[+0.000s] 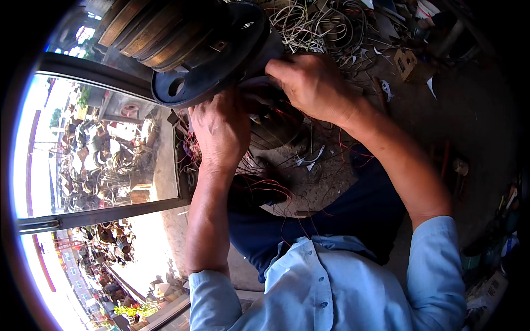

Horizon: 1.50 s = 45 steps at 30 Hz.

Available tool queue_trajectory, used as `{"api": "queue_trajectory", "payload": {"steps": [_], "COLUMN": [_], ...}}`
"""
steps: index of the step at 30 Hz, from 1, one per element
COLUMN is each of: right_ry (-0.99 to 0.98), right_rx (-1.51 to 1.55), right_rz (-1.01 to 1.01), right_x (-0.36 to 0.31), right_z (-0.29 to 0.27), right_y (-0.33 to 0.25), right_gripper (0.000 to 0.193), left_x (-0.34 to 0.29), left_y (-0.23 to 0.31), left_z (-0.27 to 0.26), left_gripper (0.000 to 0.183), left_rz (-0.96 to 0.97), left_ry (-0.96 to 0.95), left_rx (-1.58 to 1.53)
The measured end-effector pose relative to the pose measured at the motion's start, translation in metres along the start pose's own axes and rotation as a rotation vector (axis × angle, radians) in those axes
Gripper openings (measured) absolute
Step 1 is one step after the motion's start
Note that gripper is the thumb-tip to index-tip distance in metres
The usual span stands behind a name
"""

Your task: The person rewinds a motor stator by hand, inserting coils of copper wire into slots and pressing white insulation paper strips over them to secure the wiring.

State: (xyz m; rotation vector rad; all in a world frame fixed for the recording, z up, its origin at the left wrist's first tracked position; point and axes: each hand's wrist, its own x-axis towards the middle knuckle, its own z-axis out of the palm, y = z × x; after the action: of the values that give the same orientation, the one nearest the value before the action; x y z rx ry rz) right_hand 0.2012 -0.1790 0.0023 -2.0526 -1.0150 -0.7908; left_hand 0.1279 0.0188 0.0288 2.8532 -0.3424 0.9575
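Observation:
A round black disc [190, 88] with holes in it stands at the top, in front of a stepped stack of brown wooden formers [157, 33]. My left hand [221, 124] reaches up against the disc's near edge, and its fingertips are hidden behind it. Just right of the disc, my right hand [312, 83] is closed, its fingers curled toward a dark, shadowed part; what they hold is hidden. Below the hands lies a dark rounded body [276, 129] with red wires around it. Thin red wires [270, 185] trail down toward my lap.
A large tangle of pale wire [320, 27] covers the floor at the far side. Right of it lies a brown block with holes [408, 63], among paper scraps. Along the left runs a metal-framed window [110, 215], with heaps of scrap beyond the glass.

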Motion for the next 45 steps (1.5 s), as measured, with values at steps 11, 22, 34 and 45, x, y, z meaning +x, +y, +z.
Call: {"api": "queue_trajectory", "payload": {"steps": [11,22,34,45], "right_ry": [0.000,-0.072,-0.003,-0.254], "right_rx": [-0.102,-0.031,-0.092,-0.146], "right_rz": [-0.094,-0.003,-0.114,-0.198], "right_x": [0.006,0.012,0.009,0.027], "right_z": [0.003,0.000,0.006,-0.008], "right_y": [-0.017,-0.018,-0.043,-0.016], "right_gripper": [0.005,0.006,0.006,0.006], "left_x": [0.001,0.010,-0.005,-0.001], "left_y": [-0.019,-0.011,-0.008,-0.004], "left_z": [-0.007,0.000,-0.024,0.015], "left_gripper": [0.037,0.025,0.035,0.027], "left_rz": [0.114,0.010,0.087,-0.022], "left_ry": [-0.046,-0.043,-0.099,0.140], "left_rx": [-0.142,-0.183,-0.159,-0.122]}}
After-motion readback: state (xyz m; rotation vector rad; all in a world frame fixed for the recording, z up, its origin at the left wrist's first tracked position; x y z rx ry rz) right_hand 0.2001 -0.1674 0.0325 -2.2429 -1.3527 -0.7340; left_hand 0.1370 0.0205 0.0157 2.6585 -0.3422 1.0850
